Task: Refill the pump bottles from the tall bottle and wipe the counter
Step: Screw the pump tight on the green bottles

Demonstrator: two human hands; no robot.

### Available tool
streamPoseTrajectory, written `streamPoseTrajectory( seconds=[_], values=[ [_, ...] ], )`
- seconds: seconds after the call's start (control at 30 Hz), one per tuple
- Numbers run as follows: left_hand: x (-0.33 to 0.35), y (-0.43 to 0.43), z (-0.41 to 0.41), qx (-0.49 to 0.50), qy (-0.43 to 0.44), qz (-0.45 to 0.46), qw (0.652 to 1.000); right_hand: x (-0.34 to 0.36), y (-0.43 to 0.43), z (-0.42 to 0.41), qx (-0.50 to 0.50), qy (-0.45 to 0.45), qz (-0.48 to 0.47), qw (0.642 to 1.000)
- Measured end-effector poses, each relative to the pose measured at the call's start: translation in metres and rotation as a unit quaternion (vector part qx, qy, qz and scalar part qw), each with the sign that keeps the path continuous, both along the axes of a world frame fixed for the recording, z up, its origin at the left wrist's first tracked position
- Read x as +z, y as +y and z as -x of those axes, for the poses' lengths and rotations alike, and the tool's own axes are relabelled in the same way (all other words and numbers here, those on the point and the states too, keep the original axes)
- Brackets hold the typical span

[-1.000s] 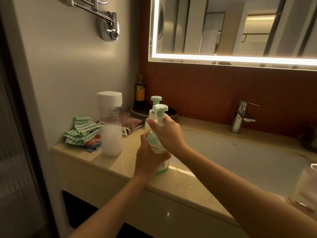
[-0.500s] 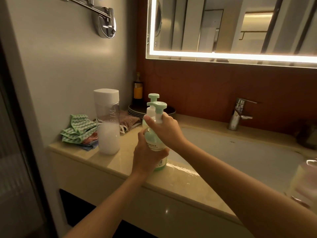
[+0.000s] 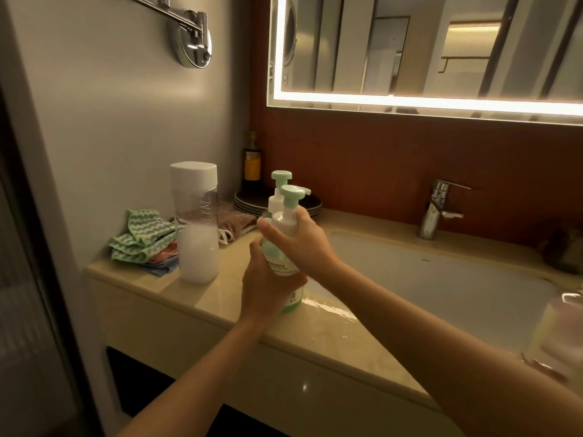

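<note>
A green pump bottle (image 3: 281, 263) stands on the wet beige counter (image 3: 202, 298) beside the sink. My left hand (image 3: 268, 285) grips its body. My right hand (image 3: 303, 244) grips the white collar below its green pump head (image 3: 294, 192). A second pump bottle (image 3: 277, 197) stands just behind, mostly hidden, with only its pump top showing. The tall clear bottle (image 3: 197, 225) with a white cap stands to the left, about half full of white liquid. Green zigzag cloths (image 3: 140, 238) lie piled by the wall.
A white sink basin (image 3: 441, 288) fills the counter's right side, with a chrome tap (image 3: 437, 209) behind it. Dark stacked plates (image 3: 252, 200) and a small amber bottle (image 3: 253, 165) sit in the back corner. A brown cloth (image 3: 233, 219) lies near the plates. Water pools at the sink edge (image 3: 331, 310).
Both hands keep hold of the pump bottle in the same spot. The pump head has turned slightly under my right hand. The view has shifted a little.
</note>
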State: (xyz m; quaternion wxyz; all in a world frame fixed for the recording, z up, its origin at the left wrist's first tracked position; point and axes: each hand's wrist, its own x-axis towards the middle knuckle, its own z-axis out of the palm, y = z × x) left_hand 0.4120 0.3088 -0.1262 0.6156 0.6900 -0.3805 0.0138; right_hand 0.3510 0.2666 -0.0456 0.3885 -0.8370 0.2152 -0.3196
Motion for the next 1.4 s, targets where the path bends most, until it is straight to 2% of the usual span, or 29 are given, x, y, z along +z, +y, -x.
streamPoseTrajectory(
  seconds=[0.1,0.23,0.43,0.57,0.63,0.7,0.8,0.9,1.03,1.17,1.4],
  values=[
    [0.000,0.000,0.001,0.009,-0.002,-0.002,1.000,-0.005,0.001,0.013,-0.006,0.028,0.030,0.999],
    [0.000,0.001,0.001,0.000,0.014,-0.002,1.000,0.005,-0.007,0.004,-0.029,0.015,-0.063,0.997],
    [0.000,0.001,-0.001,0.012,0.005,-0.010,1.000,0.003,-0.003,-0.014,-0.037,0.019,0.018,0.999],
    [0.004,0.001,0.001,0.055,-0.051,-0.034,0.997,-0.012,0.010,-0.002,-0.043,0.006,0.057,0.997],
    [0.003,0.001,0.000,0.051,-0.037,-0.031,0.998,-0.009,0.009,0.003,-0.057,0.003,0.070,0.996],
    [0.001,0.001,-0.001,0.032,-0.008,-0.011,0.999,-0.001,0.004,0.002,-0.077,-0.008,0.057,0.995],
    [-0.001,0.002,-0.002,0.025,-0.004,-0.002,1.000,0.010,-0.002,-0.012,-0.046,-0.009,0.016,0.999],
    [-0.003,0.001,-0.004,0.026,-0.011,0.001,1.000,0.006,-0.001,-0.021,-0.038,0.010,0.040,0.998],
    [-0.003,-0.002,-0.004,0.054,-0.053,-0.015,0.997,-0.009,0.003,-0.016,-0.053,-0.009,0.062,0.997],
    [-0.002,-0.003,-0.004,0.055,-0.036,-0.021,0.998,-0.009,0.005,-0.005,-0.063,0.000,0.094,0.994],
    [-0.004,-0.002,-0.005,0.044,-0.026,-0.007,0.999,0.003,-0.003,-0.018,-0.038,0.051,0.066,0.996]
  ],
)
